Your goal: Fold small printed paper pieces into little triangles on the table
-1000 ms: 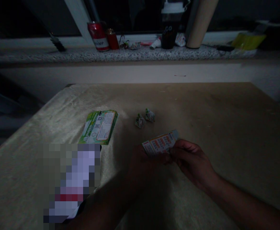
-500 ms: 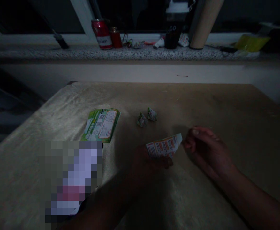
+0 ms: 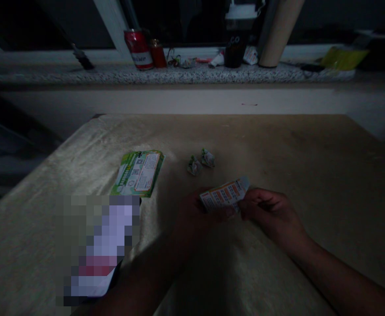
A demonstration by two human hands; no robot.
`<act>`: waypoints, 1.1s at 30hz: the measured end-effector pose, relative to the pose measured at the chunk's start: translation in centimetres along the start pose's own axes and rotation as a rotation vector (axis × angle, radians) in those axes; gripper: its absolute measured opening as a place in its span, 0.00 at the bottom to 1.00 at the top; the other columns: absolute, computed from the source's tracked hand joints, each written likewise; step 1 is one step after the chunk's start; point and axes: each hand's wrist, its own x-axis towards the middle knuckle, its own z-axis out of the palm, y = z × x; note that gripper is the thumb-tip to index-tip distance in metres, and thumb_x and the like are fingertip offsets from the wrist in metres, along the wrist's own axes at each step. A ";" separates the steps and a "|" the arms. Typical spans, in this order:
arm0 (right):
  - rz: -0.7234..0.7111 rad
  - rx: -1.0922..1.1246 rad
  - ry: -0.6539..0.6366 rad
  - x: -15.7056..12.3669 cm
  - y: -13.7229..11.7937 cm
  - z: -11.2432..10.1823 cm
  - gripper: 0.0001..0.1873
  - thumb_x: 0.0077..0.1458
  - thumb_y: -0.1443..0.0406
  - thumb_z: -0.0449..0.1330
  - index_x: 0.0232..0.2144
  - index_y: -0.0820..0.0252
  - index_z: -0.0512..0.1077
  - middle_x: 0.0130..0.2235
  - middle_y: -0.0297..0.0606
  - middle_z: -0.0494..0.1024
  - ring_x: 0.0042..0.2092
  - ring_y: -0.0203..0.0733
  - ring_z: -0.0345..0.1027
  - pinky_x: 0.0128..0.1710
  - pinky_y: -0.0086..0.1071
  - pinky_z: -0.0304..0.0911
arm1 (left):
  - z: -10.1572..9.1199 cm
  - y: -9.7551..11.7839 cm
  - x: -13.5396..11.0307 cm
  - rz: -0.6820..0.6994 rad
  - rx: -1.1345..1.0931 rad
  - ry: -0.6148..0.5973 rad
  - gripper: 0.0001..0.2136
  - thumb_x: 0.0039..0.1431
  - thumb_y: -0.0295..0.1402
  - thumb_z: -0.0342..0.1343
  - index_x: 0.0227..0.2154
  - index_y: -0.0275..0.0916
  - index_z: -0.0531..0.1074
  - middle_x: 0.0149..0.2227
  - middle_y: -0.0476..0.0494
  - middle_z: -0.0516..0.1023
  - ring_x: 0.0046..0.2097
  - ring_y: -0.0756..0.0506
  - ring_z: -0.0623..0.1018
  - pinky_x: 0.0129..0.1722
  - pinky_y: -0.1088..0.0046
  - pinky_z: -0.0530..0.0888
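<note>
- Your left hand (image 3: 192, 216) pinches the left end of the paper slip (image 3: 224, 195). Your right hand (image 3: 271, 213) closes thumb and fingers on its lower right corner, though the dim light blurs the exact contact.
- The slip is held between both hands just above the table (image 3: 311, 149). Its long axis runs left to right and rises slightly toward the right. It is thin, flat and printed in orange blocks.
- Left of your forearm lies a flat green packet (image 3: 138, 173), glossy and rectangular.
- Just beyond the slip sit two crumpled wrappers (image 3: 195, 166), side by side.
- Farther off, the speckled stone sill (image 3: 80, 75) carries a red can (image 3: 138, 49), a dark bottle (image 3: 235, 41) and a cardboard tube (image 3: 278, 35).
</note>
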 end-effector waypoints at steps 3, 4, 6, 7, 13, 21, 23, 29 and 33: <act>0.014 -0.021 -0.056 0.1 -0.1 -0.2 0.09 0.48 0.63 0.75 0.23 0.59 0.79 0.20 0.31 0.74 0.22 0.30 0.62 0.21 0.24 0.58 | -0.8 0.8 0.3 -0.034 0.061 -0.008 0.23 0.40 0.36 0.77 0.42 0.38 0.83 0.37 0.44 0.87 0.35 0.43 0.84 0.35 0.69 0.79; 0.022 -0.021 -0.088 0.1 -0.1 -0.3 0.09 0.48 0.63 0.74 0.23 0.59 0.79 0.20 0.30 0.74 0.21 0.30 0.61 0.20 0.23 0.56 | -1.1 1.0 0.4 -0.055 0.115 -0.049 0.21 0.42 0.37 0.76 0.41 0.38 0.84 0.36 0.44 0.87 0.34 0.43 0.84 0.35 0.69 0.79; 0.037 -0.014 -0.153 0.2 -0.2 -0.4 0.09 0.49 0.65 0.73 0.23 0.60 0.78 0.19 0.29 0.73 0.21 0.29 0.60 0.20 0.23 0.56 | -1.8 1.2 0.5 -0.103 0.285 -0.154 0.16 0.45 0.41 0.75 0.35 0.36 0.85 0.32 0.43 0.87 0.31 0.43 0.84 0.31 0.71 0.77; 0.044 -0.009 -0.179 0.2 -0.2 -0.5 0.08 0.50 0.65 0.73 0.24 0.60 0.78 0.20 0.29 0.74 0.21 0.29 0.61 0.20 0.23 0.57 | -2.1 1.3 0.6 -0.109 0.344 -0.183 0.16 0.47 0.42 0.74 0.34 0.36 0.85 0.31 0.42 0.87 0.31 0.43 0.83 0.30 0.71 0.76; 0.056 -0.039 -0.260 0.3 0.0 -1.1 0.04 0.51 0.66 0.72 0.28 0.60 0.81 0.27 0.34 0.82 0.26 0.33 0.73 0.27 0.25 0.69 | -2.4 1.0 0.7 -0.181 0.257 -0.356 0.15 0.49 0.41 0.72 0.36 0.37 0.85 0.34 0.41 0.87 0.34 0.43 0.85 0.36 0.69 0.77; -0.272 -0.220 -0.170 0.3 0.3 -1.3 0.05 0.57 0.70 0.68 0.35 0.56 0.81 0.29 0.34 0.84 0.29 0.35 0.78 0.29 0.25 0.72 | -1.3 0.9 0.3 -0.215 -0.045 -0.171 0.08 0.48 0.34 0.72 0.32 0.37 0.85 0.31 0.44 0.86 0.30 0.46 0.83 0.34 0.72 0.77; -0.505 -0.403 -0.162 0.3 0.3 -1.4 0.09 0.57 0.72 0.67 0.39 0.57 0.81 0.33 0.37 0.84 0.32 0.37 0.79 0.32 0.27 0.74 | -1.1 1.0 0.3 -0.213 -0.153 -0.127 0.07 0.48 0.32 0.71 0.31 0.37 0.85 0.30 0.44 0.86 0.31 0.47 0.83 0.34 0.73 0.77; -0.935 -0.600 -0.215 0.5 0.1 -1.4 0.10 0.61 0.71 0.66 0.44 0.61 0.83 0.39 0.47 0.85 0.37 0.43 0.81 0.35 0.32 0.78 | -0.3 0.8 0.2 -0.225 -0.296 -0.094 0.08 0.45 0.31 0.73 0.29 0.34 0.84 0.29 0.44 0.85 0.29 0.48 0.82 0.31 0.75 0.77; -0.836 -0.511 -0.121 0.2 -0.5 -1.5 0.10 0.59 0.73 0.66 0.42 0.56 0.84 0.38 0.42 0.86 0.36 0.42 0.83 0.35 0.29 0.79 | -0.9 1.1 0.1 -0.108 -0.318 -0.088 0.08 0.53 0.34 0.68 0.35 0.36 0.81 0.32 0.45 0.86 0.32 0.46 0.83 0.32 0.74 0.78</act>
